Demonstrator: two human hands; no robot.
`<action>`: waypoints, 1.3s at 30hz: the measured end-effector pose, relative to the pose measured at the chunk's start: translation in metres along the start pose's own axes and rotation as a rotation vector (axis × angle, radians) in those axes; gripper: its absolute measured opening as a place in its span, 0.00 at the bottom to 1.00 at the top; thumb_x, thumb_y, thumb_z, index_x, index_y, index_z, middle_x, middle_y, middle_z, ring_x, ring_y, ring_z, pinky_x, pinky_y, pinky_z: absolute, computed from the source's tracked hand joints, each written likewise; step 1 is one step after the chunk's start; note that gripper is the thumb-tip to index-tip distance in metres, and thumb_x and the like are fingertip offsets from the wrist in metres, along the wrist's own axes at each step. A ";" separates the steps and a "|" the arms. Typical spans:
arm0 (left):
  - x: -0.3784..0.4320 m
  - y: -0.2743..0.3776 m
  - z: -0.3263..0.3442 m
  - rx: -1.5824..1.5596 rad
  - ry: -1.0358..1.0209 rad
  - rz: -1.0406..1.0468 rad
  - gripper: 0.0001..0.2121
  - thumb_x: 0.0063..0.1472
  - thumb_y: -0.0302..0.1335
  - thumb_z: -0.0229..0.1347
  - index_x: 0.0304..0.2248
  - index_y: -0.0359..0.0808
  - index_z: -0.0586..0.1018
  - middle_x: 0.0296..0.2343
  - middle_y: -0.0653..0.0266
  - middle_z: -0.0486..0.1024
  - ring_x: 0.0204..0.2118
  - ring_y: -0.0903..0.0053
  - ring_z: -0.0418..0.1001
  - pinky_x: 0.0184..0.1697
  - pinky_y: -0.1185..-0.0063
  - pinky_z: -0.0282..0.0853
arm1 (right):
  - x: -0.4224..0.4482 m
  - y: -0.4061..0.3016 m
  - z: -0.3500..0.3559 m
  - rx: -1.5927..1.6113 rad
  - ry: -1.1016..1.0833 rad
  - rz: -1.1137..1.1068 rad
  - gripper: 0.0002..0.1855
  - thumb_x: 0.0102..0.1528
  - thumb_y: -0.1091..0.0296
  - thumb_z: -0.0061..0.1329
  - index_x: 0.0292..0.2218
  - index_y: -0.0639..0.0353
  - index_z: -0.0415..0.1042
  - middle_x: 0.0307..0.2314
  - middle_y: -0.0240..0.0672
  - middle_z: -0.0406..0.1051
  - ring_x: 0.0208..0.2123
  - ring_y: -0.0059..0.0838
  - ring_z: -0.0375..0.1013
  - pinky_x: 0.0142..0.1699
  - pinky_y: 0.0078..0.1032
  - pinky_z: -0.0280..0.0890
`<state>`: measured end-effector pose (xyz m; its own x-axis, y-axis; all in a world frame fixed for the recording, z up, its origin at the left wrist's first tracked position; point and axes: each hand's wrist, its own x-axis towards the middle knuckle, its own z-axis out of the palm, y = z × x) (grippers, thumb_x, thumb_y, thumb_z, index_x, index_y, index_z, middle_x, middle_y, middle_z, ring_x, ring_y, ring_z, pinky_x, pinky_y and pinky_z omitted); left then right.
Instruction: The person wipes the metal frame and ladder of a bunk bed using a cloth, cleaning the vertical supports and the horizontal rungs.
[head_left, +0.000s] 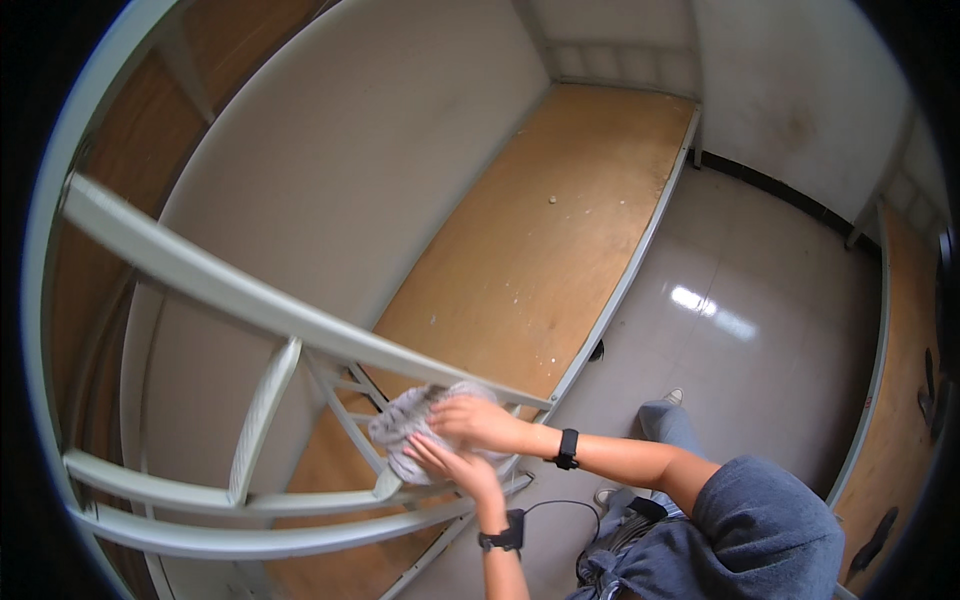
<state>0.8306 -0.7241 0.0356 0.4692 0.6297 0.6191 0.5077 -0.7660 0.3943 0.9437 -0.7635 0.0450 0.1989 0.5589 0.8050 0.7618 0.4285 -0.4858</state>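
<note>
A crumpled pale grey cloth (409, 427) with darker patches is wrapped around part of a pale metal bed frame (187, 259), where a short strut sits between its rails. My right hand (476, 424) lies over the cloth from the right, fingers bent onto it. Lower down, my left hand (454, 465) grips the cloth's near side, its fingers pointing up and left. The two hands are close together, and both wrists wear black bands. The cloth hides the part of the frame beneath it and some fingertips.
Beyond the rail is a wooden bed board (517, 247) with white specks, edged by a metal side rail (637, 255) and a wall. Another board (892, 360) holding dark items stands at right. Shiny floor tiles (720, 262) lie between. A black cable (562, 502) runs near my left wrist.
</note>
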 end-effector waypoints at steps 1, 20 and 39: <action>-0.005 0.018 0.010 -0.129 0.086 -0.050 0.31 0.54 0.29 0.46 0.55 0.29 0.48 0.55 0.46 0.43 0.59 0.57 0.38 0.59 0.64 0.32 | -0.002 0.000 -0.012 0.076 -0.001 -0.007 0.17 0.41 0.73 0.44 0.36 0.64 0.69 0.39 0.39 0.67 0.48 0.39 0.61 0.52 0.32 0.57; -0.058 0.416 0.277 -1.045 -1.555 0.773 0.28 0.47 0.18 0.46 0.51 0.33 0.58 0.45 0.46 0.63 0.48 0.59 0.62 0.52 0.74 0.57 | -0.229 -0.037 -0.543 -1.242 0.603 1.057 0.20 0.37 0.83 0.43 0.35 0.58 0.69 0.34 0.36 0.69 0.39 0.38 0.67 0.44 0.31 0.63; -0.194 0.428 0.216 -0.568 -2.226 2.838 0.26 0.45 0.26 0.54 0.46 0.29 0.63 0.39 0.42 0.64 0.43 0.50 0.64 0.45 0.67 0.61 | -0.158 -0.144 -0.171 -2.386 2.084 1.913 0.19 0.35 0.86 0.42 0.33 0.62 0.70 0.32 0.37 0.70 0.37 0.39 0.67 0.43 0.31 0.62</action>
<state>1.1123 -1.1461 -0.0625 -0.8692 -0.4345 -0.2360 -0.4149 0.3813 0.8261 0.9080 -1.0352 0.0461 -0.5401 -0.6746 0.5031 -0.8209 0.2907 -0.4916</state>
